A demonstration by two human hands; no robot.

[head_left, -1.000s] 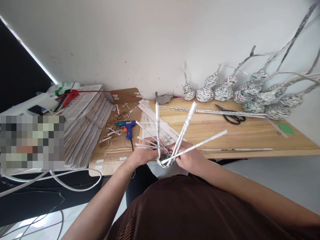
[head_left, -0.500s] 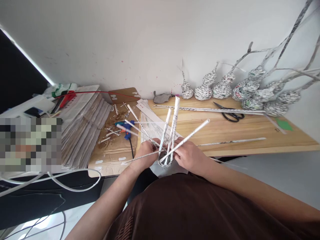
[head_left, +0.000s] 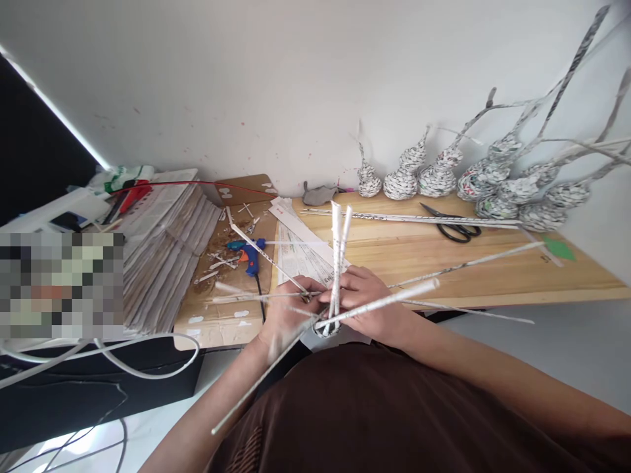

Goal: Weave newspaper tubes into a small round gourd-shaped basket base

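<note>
While both hands work close to the brown shirt (head_left: 374,414), a small woven newspaper piece (head_left: 327,330) sits between them, just off the near edge of the wooden tabletop (head_left: 473,284). Its rounded wall is grey-and-white speckled, and slender rolled-paper tubes (head_left: 389,301) stick out of it like spokes. Two stand up toward 12 o'clock, a thicker one leans toward 2 to 3 o'clock, and a thin one slants down between 7 and 8 o'clock. Others spread toward 10 and 9 o'clock, some of them blurred, and two thin lengths show beyond the right hand (head_left: 363,299), near 3 o'clock. Its fingers are bent around the piece's 1 o'clock side, against the upright tubes. The left hand (head_left: 292,310), at 10 o'clock, has its fingers curled tightly on tubes by the rim; their exact pinch is hidden. Farther toward 10 o'clock lies a blue hot-glue gun (head_left: 251,256).
</note>
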